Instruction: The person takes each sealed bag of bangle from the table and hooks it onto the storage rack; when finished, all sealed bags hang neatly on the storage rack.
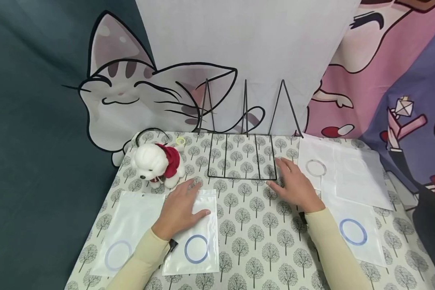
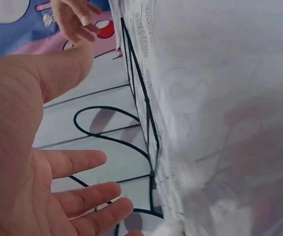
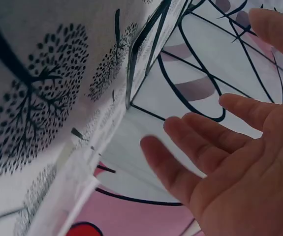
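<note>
My left hand (image 1: 179, 209) hovers over or rests on a white zip bag (image 1: 210, 221) marked with a blue ring; contact cannot be told. Its fingers are spread and hold nothing, as the left wrist view also shows. My right hand (image 1: 296, 186) is beside the front right corner of a black wire rack (image 1: 243, 178), fingers loosely extended and nothing in them. In the right wrist view the rack's bent wire (image 3: 130, 73) stands apart from the fingertips. The rack lies with its base on the table and several pointed wire loops upright at the back.
A white plush dog (image 1: 150, 161) in a red top sits at the left, near a black toothed headband (image 1: 150, 129) and a yellow coil (image 1: 180, 140). Another zip bag (image 1: 134, 217) lies front left. More bags (image 1: 362, 177) overlap at the right. A printed curtain (image 1: 261, 40) hangs behind.
</note>
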Demonstrator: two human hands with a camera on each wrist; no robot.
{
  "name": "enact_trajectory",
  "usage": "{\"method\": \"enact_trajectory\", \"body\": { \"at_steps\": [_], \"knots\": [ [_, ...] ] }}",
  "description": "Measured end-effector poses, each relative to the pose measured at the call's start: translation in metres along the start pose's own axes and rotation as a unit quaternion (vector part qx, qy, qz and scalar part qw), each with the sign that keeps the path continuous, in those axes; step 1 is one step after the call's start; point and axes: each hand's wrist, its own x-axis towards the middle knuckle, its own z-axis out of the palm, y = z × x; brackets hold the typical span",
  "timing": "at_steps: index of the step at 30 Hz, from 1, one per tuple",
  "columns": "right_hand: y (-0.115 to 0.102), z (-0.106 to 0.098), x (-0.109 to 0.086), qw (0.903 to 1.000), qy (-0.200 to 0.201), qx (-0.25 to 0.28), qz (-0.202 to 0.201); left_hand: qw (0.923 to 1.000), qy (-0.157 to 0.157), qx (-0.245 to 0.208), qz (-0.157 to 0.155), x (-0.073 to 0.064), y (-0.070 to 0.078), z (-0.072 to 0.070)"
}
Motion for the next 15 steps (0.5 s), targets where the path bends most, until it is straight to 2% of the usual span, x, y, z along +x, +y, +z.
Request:
{"method": "enact_trajectory", "body": {
  "at_steps": [7, 15],
  "knots": [
    [0.009, 0.004, 0.012, 0.9963, -0.04, 0.075, 0.01, 0.9982, -0.013, -0.043, -0.039, -0.014, -0.016, 0.005],
    [0.016, 0.009, 0.03, 0.9916, -0.068, 0.109, 0.014, 0.991, -0.001, -0.108, -0.079, -0.022, -0.031, 0.012]
  ]
}}
